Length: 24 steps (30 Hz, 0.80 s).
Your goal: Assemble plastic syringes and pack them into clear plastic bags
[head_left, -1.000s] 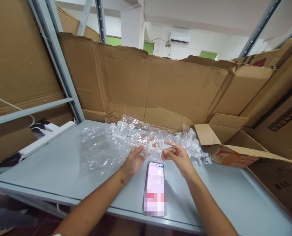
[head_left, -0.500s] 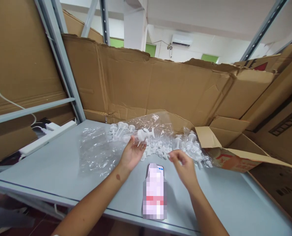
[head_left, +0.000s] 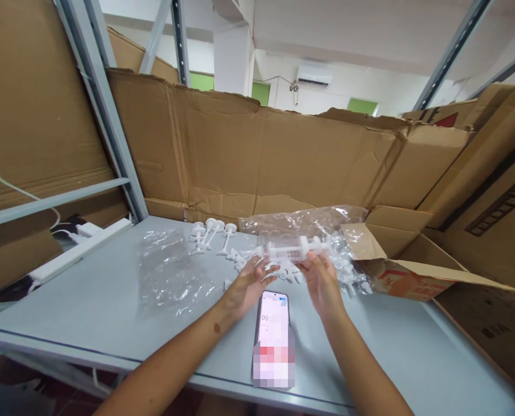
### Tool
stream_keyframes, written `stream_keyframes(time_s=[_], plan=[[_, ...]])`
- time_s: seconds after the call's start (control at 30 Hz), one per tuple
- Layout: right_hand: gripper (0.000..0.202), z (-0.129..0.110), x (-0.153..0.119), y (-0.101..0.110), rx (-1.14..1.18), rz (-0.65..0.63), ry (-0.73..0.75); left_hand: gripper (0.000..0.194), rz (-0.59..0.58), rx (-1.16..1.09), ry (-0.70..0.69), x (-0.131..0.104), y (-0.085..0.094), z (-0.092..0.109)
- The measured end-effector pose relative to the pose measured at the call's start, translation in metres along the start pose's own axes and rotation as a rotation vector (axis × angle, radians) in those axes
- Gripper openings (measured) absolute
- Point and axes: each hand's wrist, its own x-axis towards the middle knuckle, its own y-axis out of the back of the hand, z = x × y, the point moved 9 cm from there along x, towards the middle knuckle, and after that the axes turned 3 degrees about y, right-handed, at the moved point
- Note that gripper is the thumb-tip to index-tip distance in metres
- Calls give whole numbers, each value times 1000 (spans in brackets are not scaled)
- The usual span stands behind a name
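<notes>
A clear tube with white plastic fittings [head_left: 287,249] lies sideways above the table, blurred by motion. My right hand [head_left: 320,274] grips it near its right end, fingers closed on the white part. At its left end is my left hand [head_left: 251,283], fingers spread and apart, palm partly up. Small white plastic pieces [head_left: 289,271] are scattered behind and between the hands. Several white plungers [head_left: 229,231] stand or lean at the back left. A phone [head_left: 274,341] lies face up in front of the hands.
Crumpled clear plastic [head_left: 166,266] covers part of the table [head_left: 96,300] at left. Another clear bag [head_left: 348,260] with white parts lies right, beside an open cardboard box [head_left: 413,277]. A power strip [head_left: 81,248] runs along the left edge. Cardboard [head_left: 240,150] walls the back.
The clear tube has moved right, from my left hand to my right hand. My left hand has opened and shifted right. Clear plastic behind has shifted right, uncovering the white plungers.
</notes>
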Motion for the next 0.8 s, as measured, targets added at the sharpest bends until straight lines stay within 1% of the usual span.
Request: stream_keyframes(time_s=[0.07, 0.13, 0.17, 0.23, 0.3, 0.37, 0.47, 0.53, 0.6, 0.7, 0.77, 0.8], plan=[[15, -12, 9, 20, 3, 57, 32, 46, 1, 49, -26, 1, 0, 11], [15, -17, 15, 34, -33, 75, 11, 54, -5, 178, -42, 2, -2, 19], [15, -15, 17, 38, -50, 67, -19, 57, -10, 245, -39, 2, -4, 19], [16, -8, 18, 41, -58, 38, -89, 58, -24, 350, 2, 2, -6, 14], [16, 1, 15, 40, -56, 12, -144, 53, -21, 424, 64, 2, -6, 3], [18, 10, 13, 38, -58, 5, -171, 45, 9, 476, 92, 3, -2, -6], [22, 20, 8, 32, -9, 18, -179, 34, 90, 499, 49, 5, 8, -7], [23, 25, 4, 26, 64, 22, -176, 31, 140, 491, 12, 6, 12, -5], [23, 31, -1, 17, 112, 15, -189, 31, 163, 493, -3, 5, 13, -5], [28, 39, -8, 9, 97, 4, -252, 30, 135, 523, 15, 2, 7, -9], [34, 40, -8, 11, 34, 17, -277, 33, 73, 536, 48, 1, -1, -12], [37, 36, -5, 16, -12, 26, -266, 36, 44, 535, 59, 1, -5, -11]])
